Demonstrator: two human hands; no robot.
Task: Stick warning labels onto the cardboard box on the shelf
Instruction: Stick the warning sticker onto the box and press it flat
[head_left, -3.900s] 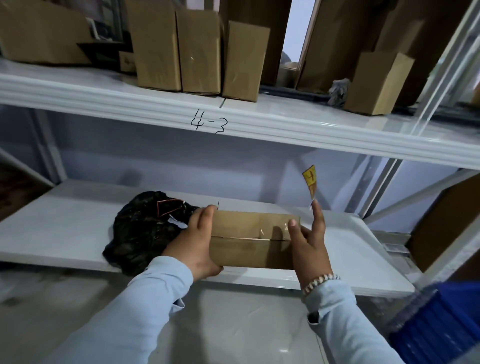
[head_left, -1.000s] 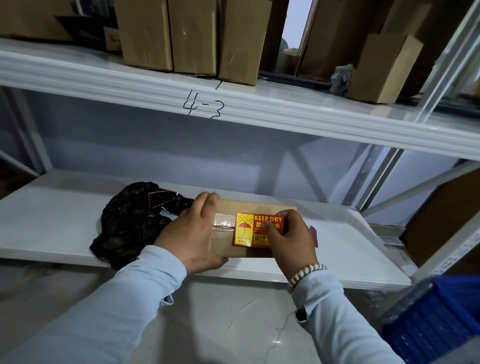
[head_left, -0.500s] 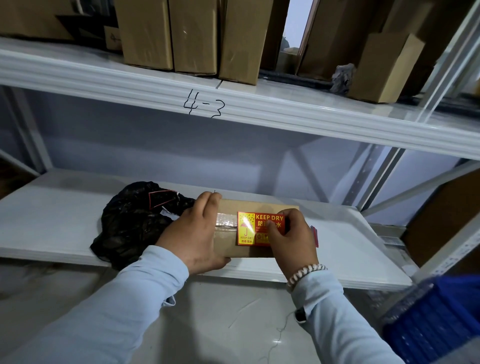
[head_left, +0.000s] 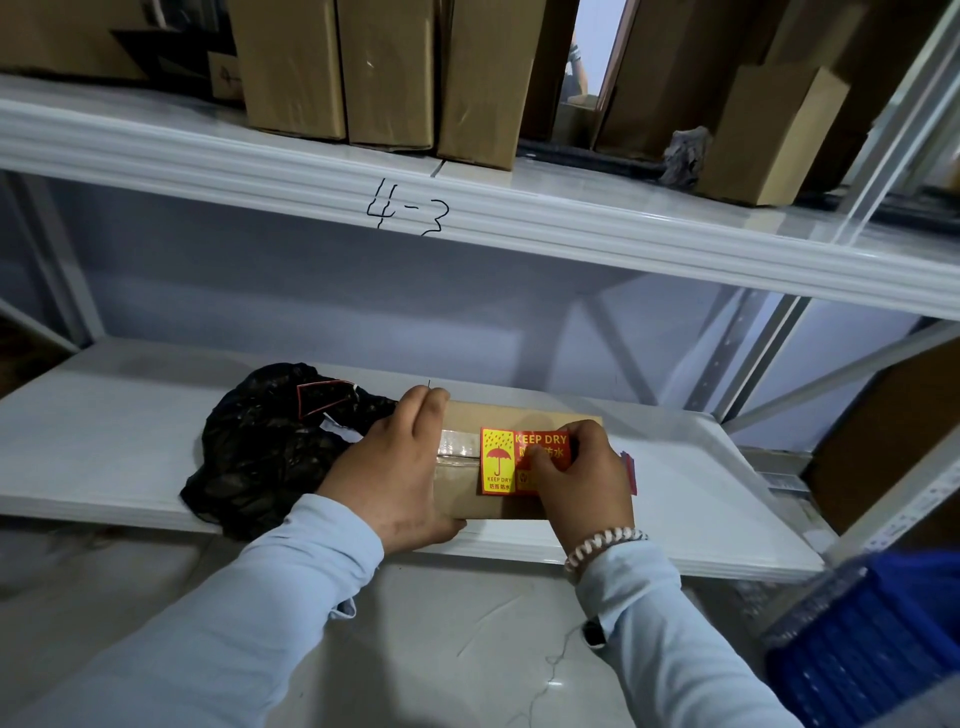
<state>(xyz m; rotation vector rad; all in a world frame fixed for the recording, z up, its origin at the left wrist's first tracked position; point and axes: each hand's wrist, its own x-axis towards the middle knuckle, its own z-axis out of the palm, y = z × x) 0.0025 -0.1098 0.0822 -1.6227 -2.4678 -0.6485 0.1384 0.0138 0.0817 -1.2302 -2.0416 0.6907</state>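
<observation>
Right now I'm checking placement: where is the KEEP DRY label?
Head view, centre: the KEEP DRY label lies on the cardboard box, between the left hand and right hand.

Black bag (head_left: 270, 447), blue crate (head_left: 872, 639), upper boxes (head_left: 387, 73)
</observation>
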